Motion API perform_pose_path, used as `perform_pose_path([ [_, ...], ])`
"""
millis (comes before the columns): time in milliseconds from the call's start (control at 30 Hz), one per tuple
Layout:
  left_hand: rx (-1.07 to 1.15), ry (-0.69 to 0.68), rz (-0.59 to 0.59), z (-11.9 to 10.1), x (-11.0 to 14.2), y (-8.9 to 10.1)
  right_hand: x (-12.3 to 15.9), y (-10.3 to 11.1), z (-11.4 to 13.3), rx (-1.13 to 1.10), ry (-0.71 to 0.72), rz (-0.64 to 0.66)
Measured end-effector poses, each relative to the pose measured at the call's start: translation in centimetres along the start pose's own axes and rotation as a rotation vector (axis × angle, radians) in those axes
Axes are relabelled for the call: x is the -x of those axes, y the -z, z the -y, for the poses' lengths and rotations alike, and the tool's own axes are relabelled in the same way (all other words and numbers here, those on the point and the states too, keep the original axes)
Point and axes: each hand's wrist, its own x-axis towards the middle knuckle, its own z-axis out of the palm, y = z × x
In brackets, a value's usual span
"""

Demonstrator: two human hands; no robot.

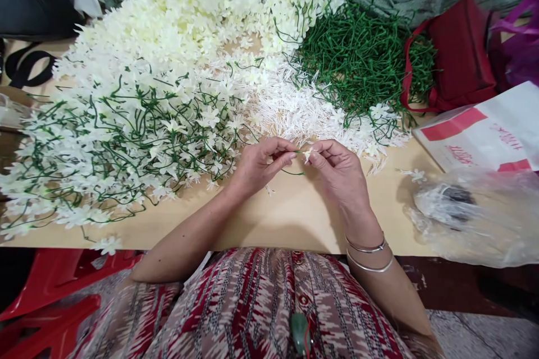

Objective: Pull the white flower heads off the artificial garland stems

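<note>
My left hand pinches a thin green plastic stem between thumb and fingertips. Close against it, my right hand grips a small white artificial flower; its fingers cover part of the piece. The stem's tip meets the flower, though how far they are joined I cannot tell. Just beyond my hands spreads a heap of thin white stamen pieces. White flowers on green stems are piled at the left, loose cream-white petals lie behind, and a tangle of green stems sits at the back right.
To the right are a red bag, a white and red paper bag and a clear plastic bag. A black bag occupies the far left corner. Red plastic stools stand below the table edge.
</note>
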Motion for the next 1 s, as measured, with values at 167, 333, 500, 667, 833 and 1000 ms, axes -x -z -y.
perform_pose_path([
  [167,-0.033,-0.036,-0.003,0.0,0.0,0.0,0.1,-0.3,0.4,0.014,-0.022,0.011],
  [333,-0.063,-0.070,0.008,-0.2,0.0,0.1,0.1,-0.4,0.3,0.029,0.007,-0.019],
  [500,-0.150,-0.075,0.015,0.4,0.3,-0.1,0.5,-0.4,0.3,0.234,0.144,-0.009],
  [667,-0.213,-0.103,0.023,1.4,0.5,-0.4,0.5,-0.3,-0.4,0.366,0.201,0.033],
  [833,-0.233,-0.105,0.032,1.8,0.6,-0.6,0.4,-0.5,-1.3,0.245,0.093,0.053],
  [1000,-0.241,-0.120,0.027,1.9,0.6,-0.7,0.4,-0.8,-1.2,0.211,0.073,0.053],
])
